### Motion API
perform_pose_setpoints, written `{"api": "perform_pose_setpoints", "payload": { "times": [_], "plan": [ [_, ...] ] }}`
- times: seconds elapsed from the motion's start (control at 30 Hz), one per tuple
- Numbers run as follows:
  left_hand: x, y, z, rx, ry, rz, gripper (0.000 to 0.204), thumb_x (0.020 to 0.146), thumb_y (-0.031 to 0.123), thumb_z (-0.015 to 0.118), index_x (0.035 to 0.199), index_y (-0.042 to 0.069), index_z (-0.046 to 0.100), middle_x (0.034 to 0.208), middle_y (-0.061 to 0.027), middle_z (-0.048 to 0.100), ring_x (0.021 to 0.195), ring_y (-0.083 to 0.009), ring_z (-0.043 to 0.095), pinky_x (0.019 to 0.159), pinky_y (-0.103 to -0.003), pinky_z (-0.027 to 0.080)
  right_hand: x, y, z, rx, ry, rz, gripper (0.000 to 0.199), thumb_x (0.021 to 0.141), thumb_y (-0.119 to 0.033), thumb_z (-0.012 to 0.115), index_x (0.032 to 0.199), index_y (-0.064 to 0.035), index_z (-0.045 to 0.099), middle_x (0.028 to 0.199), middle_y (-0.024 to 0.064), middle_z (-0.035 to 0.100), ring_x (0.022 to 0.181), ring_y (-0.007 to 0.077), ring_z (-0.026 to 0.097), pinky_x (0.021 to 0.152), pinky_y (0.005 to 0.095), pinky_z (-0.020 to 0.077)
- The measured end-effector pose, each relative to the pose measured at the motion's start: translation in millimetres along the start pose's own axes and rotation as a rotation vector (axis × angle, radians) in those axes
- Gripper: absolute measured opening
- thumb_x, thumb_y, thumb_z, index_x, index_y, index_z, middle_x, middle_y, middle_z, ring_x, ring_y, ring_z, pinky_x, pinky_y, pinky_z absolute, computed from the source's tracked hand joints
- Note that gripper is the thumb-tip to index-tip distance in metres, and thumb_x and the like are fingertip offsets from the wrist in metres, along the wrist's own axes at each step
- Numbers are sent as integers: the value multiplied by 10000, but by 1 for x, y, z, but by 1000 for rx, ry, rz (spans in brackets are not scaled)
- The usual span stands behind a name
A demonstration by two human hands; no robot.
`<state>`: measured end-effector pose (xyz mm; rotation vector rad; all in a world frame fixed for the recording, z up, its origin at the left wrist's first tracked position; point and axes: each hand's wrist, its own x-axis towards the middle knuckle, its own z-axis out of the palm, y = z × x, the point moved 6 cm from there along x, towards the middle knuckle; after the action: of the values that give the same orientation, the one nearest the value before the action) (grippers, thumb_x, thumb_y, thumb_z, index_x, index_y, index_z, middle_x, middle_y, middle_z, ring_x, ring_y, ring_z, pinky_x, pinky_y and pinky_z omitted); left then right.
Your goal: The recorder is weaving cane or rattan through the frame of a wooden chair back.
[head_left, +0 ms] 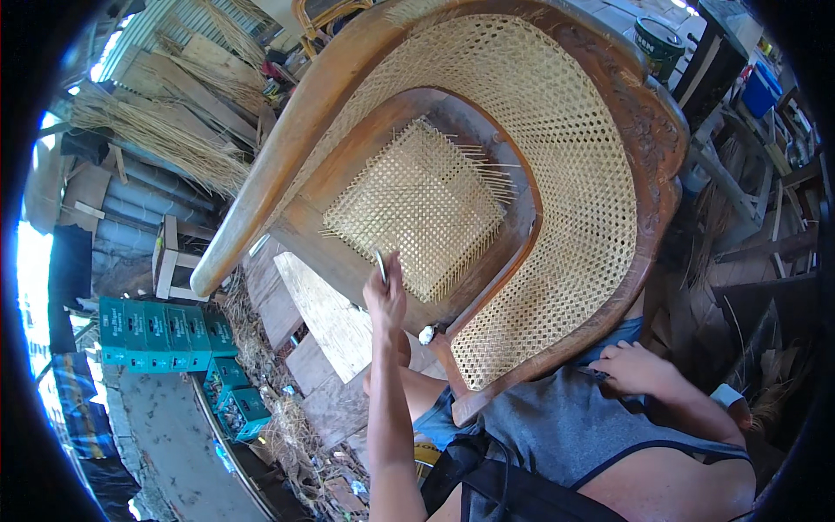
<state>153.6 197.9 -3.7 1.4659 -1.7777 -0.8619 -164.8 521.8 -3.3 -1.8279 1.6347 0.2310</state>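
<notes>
A wooden armchair (pixel 639 148) with a curved frame and woven cane back fills the middle of the view, tipped over on its side. Its seat carries a square cane panel (pixel 422 209), with loose strand ends sticking out along its edges, most of all at the upper right. My left hand (pixel 385 297) is closed around a slim, silvery metal tool (pixel 380 264), raised by the panel's lower left edge. Against my body, below the chair's curved rim, rests my right hand (pixel 628 367). Its fingers are curled over something dark that I cannot make out.
Green crates (pixel 161 335) stand at the left, near bundles of dry cane strands (pixel 156 130). A pale board (pixel 326 317) lies on the floor beside the seat. Behind the chair are a dark green can (pixel 659 48) and a blue container (pixel 761 90). Wooden frames crowd the right.
</notes>
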Motion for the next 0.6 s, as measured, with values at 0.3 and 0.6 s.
{"api": "perform_pose_setpoints", "payload": {
  "times": [0.3, 0.6],
  "plan": [
    [190, 78, 29, 420, 187, 652, 262, 900, 55, 524, 1129, -20, 625, 933, -249, 620, 913, -431, 580, 809, -490, 476, 261, -55, -206, 519, 715, -449, 309, 884, -56, 601, 1191, -14, 584, 1100, 149, 657, 953, 262, 660, 841, 371, 531],
    [249, 65, 59, 413, 64, 619, 469, 797, -6, 569, 1255, 96, 594, 1025, -162, 602, 951, -367, 620, 841, -441, 517, 451, -64, -304, 443, 1122, -658, 472, 740, 10, 674, 1191, -48, 547, 1096, 155, 648, 1034, 329, 625, 883, 421, 507]
  ]
}}
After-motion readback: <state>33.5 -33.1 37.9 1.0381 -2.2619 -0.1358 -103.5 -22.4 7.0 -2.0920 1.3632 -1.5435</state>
